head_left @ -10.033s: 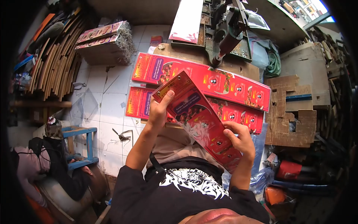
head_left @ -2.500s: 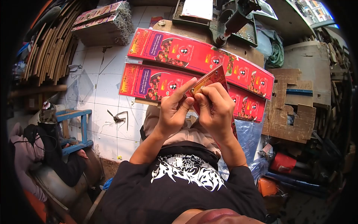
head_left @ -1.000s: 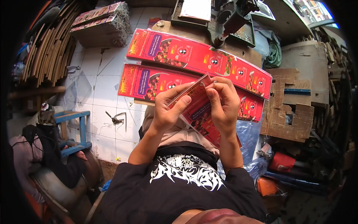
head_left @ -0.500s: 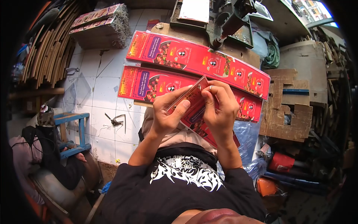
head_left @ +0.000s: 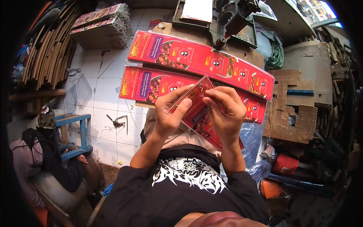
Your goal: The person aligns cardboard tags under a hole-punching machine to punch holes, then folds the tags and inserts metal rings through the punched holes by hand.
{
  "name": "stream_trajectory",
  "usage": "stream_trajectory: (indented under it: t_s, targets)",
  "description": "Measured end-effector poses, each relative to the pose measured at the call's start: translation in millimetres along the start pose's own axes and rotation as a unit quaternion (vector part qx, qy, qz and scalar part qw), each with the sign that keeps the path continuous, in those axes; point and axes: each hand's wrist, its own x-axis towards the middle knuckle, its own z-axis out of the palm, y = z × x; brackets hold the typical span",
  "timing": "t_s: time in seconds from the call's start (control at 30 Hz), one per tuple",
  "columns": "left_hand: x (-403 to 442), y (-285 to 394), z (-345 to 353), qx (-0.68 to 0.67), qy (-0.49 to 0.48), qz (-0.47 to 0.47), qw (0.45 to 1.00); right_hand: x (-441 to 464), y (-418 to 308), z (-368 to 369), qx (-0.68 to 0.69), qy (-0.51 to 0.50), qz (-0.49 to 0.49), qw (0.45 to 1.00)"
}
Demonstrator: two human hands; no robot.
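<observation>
A red printed cardboard strip (head_left: 202, 123) is held tilted over my lap. My left hand (head_left: 170, 113) is closed on its left edge, with the thumb on the printed face. Close to the strip's upper corner, a thin pale string (head_left: 201, 89) shows as a small loop. My right hand (head_left: 227, 109) pinches at this string with thumb and fingertips; the exact grip is too small to see. Behind my hands lie two rows of similar strips, an upper red strip (head_left: 200, 60) and a lower red strip (head_left: 132, 84), on a board.
A dark metal press or drill (head_left: 236, 24) stands at the back of the board (head_left: 181, 36). Bundled strips with strings (head_left: 96, 22) sit at the back left. A blue stool frame (head_left: 81, 132) is left, cut cardboard (head_left: 281, 117) right. Another person's foot shows at left.
My right hand has shifted slightly right, away from the strip's corner, its fingers now pinching by the string, and the small loop shows more clearly. My left hand stays about where it was.
</observation>
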Motion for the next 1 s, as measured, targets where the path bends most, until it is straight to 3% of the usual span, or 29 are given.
stream_trajectory:
  t_s: [0.17,0.37,0.8,1.0]
  targets:
    - [2,-4,-1,-0.119,-0.041,-0.048,0.991,6,-6,-1,-0.059,-0.002,-0.037,0.998]
    - [0,-3,-3,-0.146,-0.067,-0.055,0.986,2,-4,1,-0.069,0.008,-0.034,0.997]
    - [0,4,-4,-0.084,-0.065,-0.035,0.994,4,-8,1,-0.065,-0.003,-0.014,0.998]
    - [-3,6,-4,-0.015,-0.055,0.022,0.998,7,-15,0,-0.064,-0.020,-0.009,0.998]
